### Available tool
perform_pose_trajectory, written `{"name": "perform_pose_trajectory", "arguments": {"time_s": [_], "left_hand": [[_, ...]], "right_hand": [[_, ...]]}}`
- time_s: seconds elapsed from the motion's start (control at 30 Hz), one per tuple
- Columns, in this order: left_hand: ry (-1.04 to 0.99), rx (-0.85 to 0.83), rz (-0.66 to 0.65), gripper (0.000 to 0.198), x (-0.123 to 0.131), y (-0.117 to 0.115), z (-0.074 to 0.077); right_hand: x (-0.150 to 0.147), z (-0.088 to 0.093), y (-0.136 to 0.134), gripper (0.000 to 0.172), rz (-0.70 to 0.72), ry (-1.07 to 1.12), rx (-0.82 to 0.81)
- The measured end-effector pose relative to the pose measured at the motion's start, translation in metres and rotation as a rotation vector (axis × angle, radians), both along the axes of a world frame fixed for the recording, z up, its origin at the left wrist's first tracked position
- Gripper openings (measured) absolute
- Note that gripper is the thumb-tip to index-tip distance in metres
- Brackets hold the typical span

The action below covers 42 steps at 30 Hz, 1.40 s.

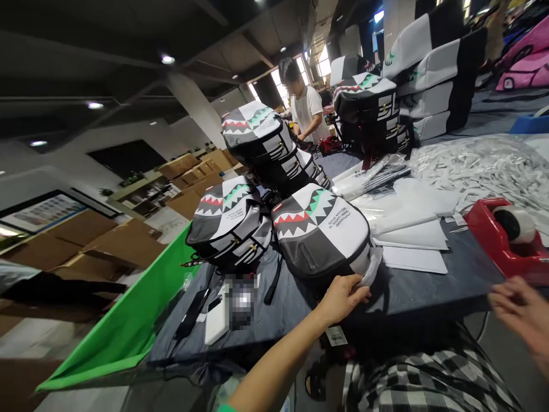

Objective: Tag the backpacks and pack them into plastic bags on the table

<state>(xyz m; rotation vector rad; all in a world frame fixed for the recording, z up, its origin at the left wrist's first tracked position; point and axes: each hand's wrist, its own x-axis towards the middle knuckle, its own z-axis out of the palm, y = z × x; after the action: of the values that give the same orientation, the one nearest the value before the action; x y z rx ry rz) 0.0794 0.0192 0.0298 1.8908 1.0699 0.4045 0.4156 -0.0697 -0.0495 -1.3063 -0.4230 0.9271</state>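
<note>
- Left hand: fingers pinched together on a clear plastic bag, bunched at the lower right corner of a grey-and-white shark-mouth backpack.
- Backpack leans upright on a dark grey tabletop, bag partly over its base.
- Right hand: fingers loosely apart, nothing held, at the tabletop's edge, near a red tape dispenser.
- Just left: second shark-mouth backpack. Just right: flat white sheets.
- Farther back: person in a white T-shirt, beyond a leaning pile of backpacks.
</note>
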Motion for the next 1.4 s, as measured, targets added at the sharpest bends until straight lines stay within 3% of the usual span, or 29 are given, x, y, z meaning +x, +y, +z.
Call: {"name": "perform_pose_trajectory", "arguments": {"time_s": [0.07, 0.17, 0.23, 0.3, 0.47, 0.63, 0.9, 1.03, 1.17, 1.3, 1.4], "left_hand": [[0.036, -0.017, 0.01, 0.039, -0.001, -0.002, 0.006], [0.061, -0.049, 0.025, 0.055, -0.003, -0.007, 0.012], [0.079, -0.036, 0.037, 0.059, -0.004, -0.01, 0.01], [0.125, 0.015, 0.068, 0.06, -0.004, -0.012, 0.007], [0.174, 0.128, 0.137, 0.036, -0.002, -0.014, -0.002], [0.058, 0.023, 0.057, 0.028, -0.002, -0.009, -0.001], [0.247, 0.179, -0.009, 0.025, -0.001, -0.014, 0.004], [0.245, 0.205, 0.0, 0.031, -0.001, -0.017, 0.001], [0.192, 0.167, 0.013, 0.034, -0.006, -0.015, -0.007], [0.053, 0.111, 0.078, 0.056, -0.01, -0.01, -0.012], [-0.084, 0.014, 0.091, 0.046, -0.011, -0.008, -0.012]], "right_hand": [[-0.067, 0.013, 0.007, 0.064, 0.182, 0.206, 0.013], [-0.147, 0.018, 0.015, 0.061, 0.531, 0.184, 0.052], [-0.177, 0.012, 0.02, 0.061, 0.619, 0.084, 0.102], [-0.19, 0.003, 0.028, 0.06, 0.606, -0.004, 0.148], [-0.195, -0.014, 0.037, 0.059, 0.557, -0.112, 0.17], [-0.194, -0.016, 0.033, 0.062, 0.633, -0.125, 0.123], [-0.198, -0.013, 0.054, 0.057, 0.684, 0.029, 0.057], [-0.198, -0.009, 0.041, 0.058, 0.622, 0.079, -0.016], [-0.191, 0.005, 0.022, 0.048, 0.732, 0.426, -0.044], [-0.191, 0.014, 0.025, 0.035, 0.807, 0.828, 0.061], [-0.193, 0.013, 0.035, 0.044, 0.802, 0.933, 0.159]]}}
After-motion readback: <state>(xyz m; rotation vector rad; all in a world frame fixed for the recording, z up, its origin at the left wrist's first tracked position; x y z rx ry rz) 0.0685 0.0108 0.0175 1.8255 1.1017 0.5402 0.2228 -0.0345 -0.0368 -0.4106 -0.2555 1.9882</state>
